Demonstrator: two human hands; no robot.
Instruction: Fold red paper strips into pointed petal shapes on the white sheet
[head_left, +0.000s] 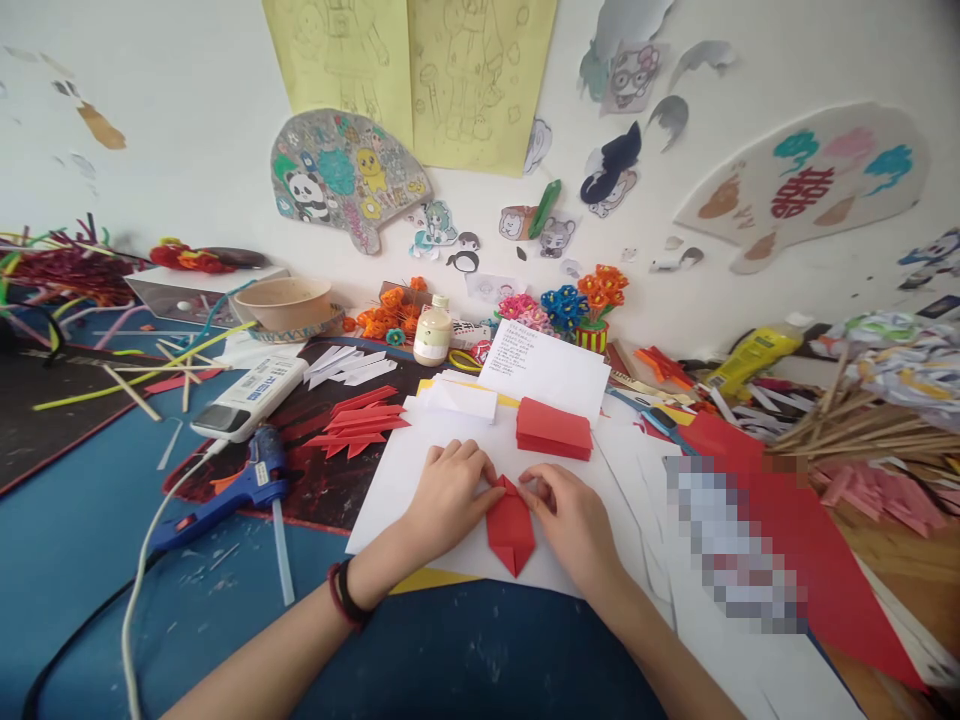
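Nearest us, the bare worktop is showing between two forearms. Just beyond, the folded red paper is lying on a white sheet, between the hands; its long axis is running near to far, one pointed end facing back at the person. Both hands are working at its far end, leaving the near point untouched. Left hand is sitting on its left, thumb and fingertips pinching the upper left edge, thumb overlapping the paper. Right hand is meeting the upper right edge, thumb and forefinger held close; gripping or only touching, we're not able to tell. Neither is clearly nearer; left is overlapping more. Farther off, a red paper stack is sitting ahead and slightly right; red strips are lying ahead-left. Behind those, a written-on sheet is leaning.
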